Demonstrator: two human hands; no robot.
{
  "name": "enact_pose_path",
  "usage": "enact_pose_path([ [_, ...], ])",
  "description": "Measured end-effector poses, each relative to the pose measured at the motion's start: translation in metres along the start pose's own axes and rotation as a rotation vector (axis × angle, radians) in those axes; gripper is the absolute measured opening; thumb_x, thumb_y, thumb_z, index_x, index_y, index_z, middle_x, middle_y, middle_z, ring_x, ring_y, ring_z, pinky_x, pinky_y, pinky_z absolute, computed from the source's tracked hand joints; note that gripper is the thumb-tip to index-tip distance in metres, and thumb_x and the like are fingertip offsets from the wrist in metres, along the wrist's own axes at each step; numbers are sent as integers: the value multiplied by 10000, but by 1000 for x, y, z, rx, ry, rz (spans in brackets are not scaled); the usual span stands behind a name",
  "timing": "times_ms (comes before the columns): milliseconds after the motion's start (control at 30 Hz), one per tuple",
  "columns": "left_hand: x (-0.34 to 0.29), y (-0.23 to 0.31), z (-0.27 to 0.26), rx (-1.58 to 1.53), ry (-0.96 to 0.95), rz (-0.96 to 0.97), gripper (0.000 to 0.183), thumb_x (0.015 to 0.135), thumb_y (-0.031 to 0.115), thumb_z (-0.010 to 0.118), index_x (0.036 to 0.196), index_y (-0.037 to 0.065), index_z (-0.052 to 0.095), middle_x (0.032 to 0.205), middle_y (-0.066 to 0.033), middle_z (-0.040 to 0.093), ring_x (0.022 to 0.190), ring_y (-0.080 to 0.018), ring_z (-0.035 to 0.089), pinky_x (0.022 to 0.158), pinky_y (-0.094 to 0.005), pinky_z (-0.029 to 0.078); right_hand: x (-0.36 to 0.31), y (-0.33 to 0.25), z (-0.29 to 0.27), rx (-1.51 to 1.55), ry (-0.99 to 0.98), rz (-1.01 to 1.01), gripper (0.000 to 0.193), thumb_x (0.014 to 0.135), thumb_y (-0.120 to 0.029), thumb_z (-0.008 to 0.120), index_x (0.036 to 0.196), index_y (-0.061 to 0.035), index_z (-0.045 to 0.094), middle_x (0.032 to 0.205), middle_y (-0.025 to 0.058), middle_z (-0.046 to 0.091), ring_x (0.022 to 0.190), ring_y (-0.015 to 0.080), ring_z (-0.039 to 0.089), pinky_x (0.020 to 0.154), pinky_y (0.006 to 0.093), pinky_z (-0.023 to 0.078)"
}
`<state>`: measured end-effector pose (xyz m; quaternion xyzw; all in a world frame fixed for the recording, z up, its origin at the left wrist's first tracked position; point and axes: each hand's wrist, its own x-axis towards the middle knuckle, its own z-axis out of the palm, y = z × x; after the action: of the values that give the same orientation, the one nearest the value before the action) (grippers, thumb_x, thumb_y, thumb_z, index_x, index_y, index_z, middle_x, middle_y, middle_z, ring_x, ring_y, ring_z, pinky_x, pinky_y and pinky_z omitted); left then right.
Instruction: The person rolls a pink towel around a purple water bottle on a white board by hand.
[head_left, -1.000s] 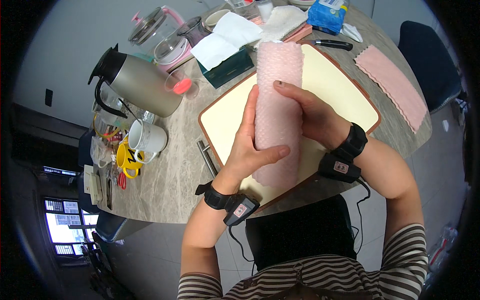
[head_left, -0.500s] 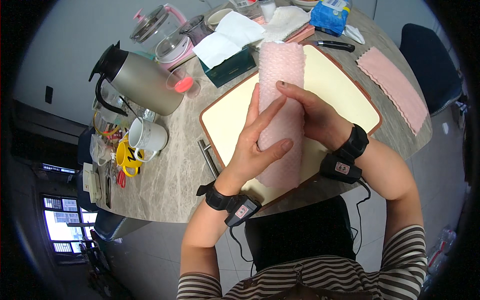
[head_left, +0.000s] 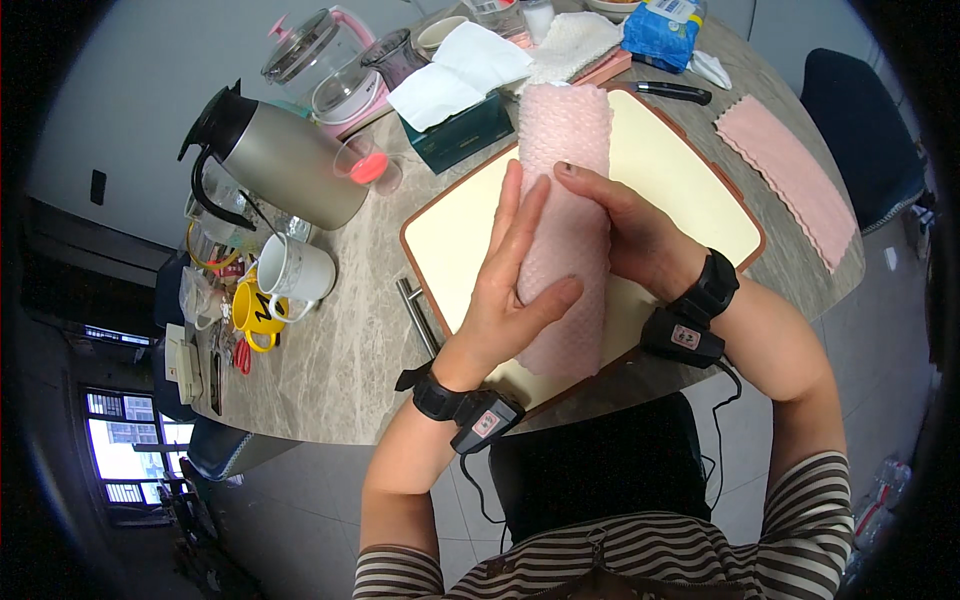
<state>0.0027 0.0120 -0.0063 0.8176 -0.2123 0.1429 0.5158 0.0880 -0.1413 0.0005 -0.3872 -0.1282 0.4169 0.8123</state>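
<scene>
A pink textured cloth point(head_left: 562, 240), folded into a long narrow strip, lies lengthwise over a cream cutting board point(head_left: 690, 190) with a brown rim. My left hand point(head_left: 510, 270) holds the cloth's left edge, its thumb on top and its fingers stretched along the side. On the opposite edge, my right hand point(head_left: 640, 230) grips it with the thumb on top; its other fingers are mostly hidden. A second pink cloth point(head_left: 785, 180) with wavy edges rests on the table to the right.
A black-handled knife point(head_left: 675, 92) lies at the board's far edge. Behind the board stands a green tissue box point(head_left: 458, 135). To the left are a steel thermos jug point(head_left: 285, 160), a clear cup point(head_left: 368, 166), a white mug point(head_left: 297, 272) and a yellow mug point(head_left: 258, 312).
My left fingers have slid off the top of the cloth toward its left edge and straightened. My right hand and the cloth have barely moved.
</scene>
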Motion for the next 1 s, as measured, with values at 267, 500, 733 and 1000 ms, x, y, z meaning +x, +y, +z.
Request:
enact_pose_path([
  [267, 1, 4, -2, 2, -68, -10, 601, 756, 206, 679, 1302, 56, 476, 1491, -268, 11, 1394, -364, 74, 1091, -414, 173, 0, 1, 0, 1, 42, -6, 472, 836, -386, 616, 1173, -74, 509, 1079, 102, 575, 987, 202, 571, 854, 338, 466],
  [500, 2, 4, -3, 152, -66, 120, 258, 711, 109, 684, 966, 79, 686, 1476, -277, 122, 1369, -428, 148, 1085, -452, 186, -1, -1, 1, 40, 47, 14, 430, 851, -363, 603, 1164, -80, 517, 1061, 85, 586, 982, 189, 576, 842, 336, 473],
  [733, -4, 1, -5, 2, 35, 210, 158, 699, 105, 680, 853, 83, 654, 1442, -283, 234, 1360, -455, 148, 1082, -490, 161, 0, 0, 1, -4, 18, -5, 416, 859, -364, 591, 1151, -73, 533, 1061, 93, 594, 956, 175, 593, 819, 313, 496],
  [1000, 2, 11, -1, 236, -72, 153, 314, 659, 97, 692, 973, 116, 690, 1455, -295, 179, 1375, -447, 75, 1087, -497, 130, 0, 1, -1, 16, 34, 28, 448, 850, -378, 599, 1170, -73, 528, 1076, 87, 585, 985, 183, 575, 845, 320, 471],
])
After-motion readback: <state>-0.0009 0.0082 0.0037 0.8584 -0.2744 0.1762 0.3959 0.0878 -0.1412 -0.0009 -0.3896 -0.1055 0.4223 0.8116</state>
